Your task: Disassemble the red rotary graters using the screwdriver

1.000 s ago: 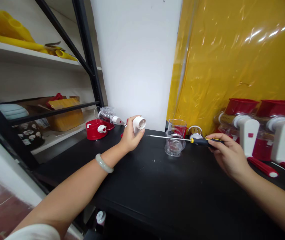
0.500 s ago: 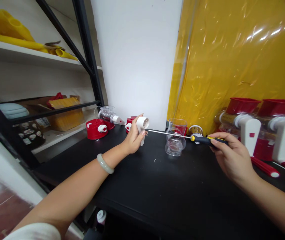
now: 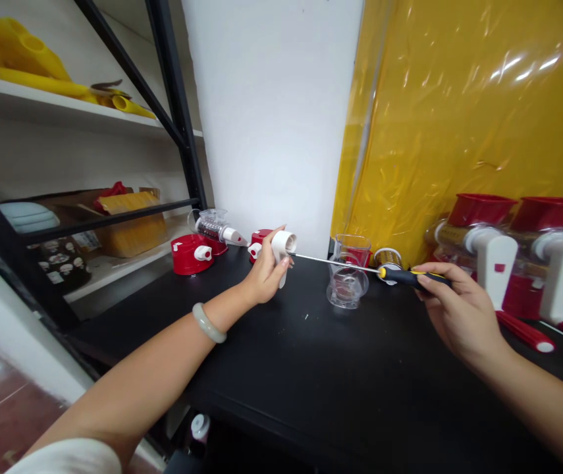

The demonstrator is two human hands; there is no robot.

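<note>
My left hand (image 3: 264,276) is closed around a white plastic handle part (image 3: 282,249), its round open end turned to the right. My right hand (image 3: 459,315) grips the black and yellow handle of a long screwdriver (image 3: 400,276). The thin metal shaft runs left, and its tip sits at the mouth of the white part. Both hands hover just above the black table (image 3: 340,375). A jade-coloured bangle (image 3: 208,324) circles my left wrist.
A clear plastic cup part (image 3: 348,276) stands behind the shaft, a metal drum (image 3: 386,258) beside it. Two red and white grinders (image 3: 508,263) stand at the right. Red bases (image 3: 189,255) and a clear grinder body (image 3: 212,227) lie at the back left, by a black shelf rack (image 3: 172,105).
My left hand lifted the white part and turned its opening toward the screwdriver. The screwdriver tip moved left until it met the part's mouth.
</note>
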